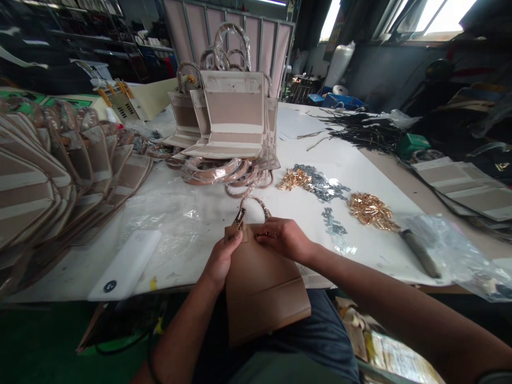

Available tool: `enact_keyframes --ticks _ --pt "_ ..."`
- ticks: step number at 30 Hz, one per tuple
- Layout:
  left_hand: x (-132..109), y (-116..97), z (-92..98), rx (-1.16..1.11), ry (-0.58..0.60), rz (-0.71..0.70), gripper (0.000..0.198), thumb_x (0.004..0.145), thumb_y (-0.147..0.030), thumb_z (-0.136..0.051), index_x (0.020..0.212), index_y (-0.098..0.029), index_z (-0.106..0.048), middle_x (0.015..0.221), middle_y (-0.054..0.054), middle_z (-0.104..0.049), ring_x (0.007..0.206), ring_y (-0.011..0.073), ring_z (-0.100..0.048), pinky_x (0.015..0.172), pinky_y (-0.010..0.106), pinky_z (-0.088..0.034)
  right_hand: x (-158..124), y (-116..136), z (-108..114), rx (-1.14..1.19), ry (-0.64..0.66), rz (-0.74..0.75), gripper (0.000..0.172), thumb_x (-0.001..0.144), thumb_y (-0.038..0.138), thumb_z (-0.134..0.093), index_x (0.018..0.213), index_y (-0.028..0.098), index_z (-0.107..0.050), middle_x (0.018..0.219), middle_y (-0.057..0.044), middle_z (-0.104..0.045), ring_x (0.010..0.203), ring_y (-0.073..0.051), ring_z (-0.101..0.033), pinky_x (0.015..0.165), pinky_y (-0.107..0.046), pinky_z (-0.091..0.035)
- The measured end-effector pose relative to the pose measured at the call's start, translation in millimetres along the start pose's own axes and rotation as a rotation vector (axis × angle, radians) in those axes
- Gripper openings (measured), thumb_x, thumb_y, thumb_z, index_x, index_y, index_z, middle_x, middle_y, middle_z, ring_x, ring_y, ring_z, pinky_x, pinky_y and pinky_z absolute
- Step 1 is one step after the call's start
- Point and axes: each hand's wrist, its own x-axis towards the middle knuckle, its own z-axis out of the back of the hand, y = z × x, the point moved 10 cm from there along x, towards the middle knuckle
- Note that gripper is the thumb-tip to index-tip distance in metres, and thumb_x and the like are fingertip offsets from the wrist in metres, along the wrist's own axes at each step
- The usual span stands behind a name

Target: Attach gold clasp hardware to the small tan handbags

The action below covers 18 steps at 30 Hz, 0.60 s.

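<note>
The left hand [221, 260] clasps a metal tool [239, 217] in its grip at the tan bag [262, 290] top edge; the right hand [282, 238] pinches that edge. Beyond the tan bag, the upright bag [234, 109] has lettering too blurred to read.

Workshop making handbags, seen from my seat: unfinished bags [234, 112] stacked on the worktable [360, 170], gold fittings [372, 209] heaped, shelving [100, 32] behind.

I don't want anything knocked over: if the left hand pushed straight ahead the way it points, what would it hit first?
Probably the plastic-wrapped handles lying on the white table, past a bare strip; the left hand already grips a metal tool. Depth is unclear.
</note>
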Motion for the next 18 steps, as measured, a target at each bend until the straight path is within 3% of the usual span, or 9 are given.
enact_keyframes --ticks 4,9,13,18 --pt "0 -1 -2.0 -0.014 0.014 -0.012 0.051 0.087 -0.049 -0.082 0.124 -0.015 -0.076 0.111 0.014 -0.08 0.108 0.0381 -0.076 0.096 0.048 -0.063 1 6 -7 -0.158 0.043 -0.005 0.014 0.097 0.01 -0.079 0.087 0.02 -0.075 0.091 0.0 -0.064 0.078 -0.014 -0.062 0.069 -0.023 -0.041" --pt "0 -6 0.8 0.058 -0.011 -0.05 0.065 0.083 -0.053 -0.085 0.132 -0.013 -0.071 0.115 0.016 -0.079 0.119 0.0396 -0.071 0.103 0.049 -0.059 4 20 -14 -0.398 0.14 0.052 0.012 0.099 0.017 -0.077 0.089 0.02 -0.073 0.094 -0.002 -0.066 0.085 -0.018 -0.062 0.07 -0.027 -0.04" --pt "1 -19 9.3 0.288 -0.088 -0.152 0.071 0.078 -0.059 -0.086 0.131 -0.015 -0.072 0.12 0.013 -0.078 0.123 0.0383 -0.069 0.11 0.047 -0.054 5 20 -22 -0.564 0.141 -0.001 0.009 0.101 0.027 -0.077 0.094 0.022 -0.074 0.095 -0.003 -0.068 0.083 -0.021 -0.063 0.066 -0.031 -0.041" --pt "10 -36 7.2 0.631 -0.19 -0.204 0.075 0.072 -0.075 -0.078 0.119 -0.017 -0.074 0.121 0.012 -0.078 0.127 0.0401 -0.066 0.116 0.051 -0.048 -6 13 -7 -0.462 0.011 -0.036 0.021 0.1 0.035 -0.077 0.119 0.026 -0.073 0.105 -0.001 -0.069 0.092 -0.022 -0.066 0.072 -0.029 -0.048"
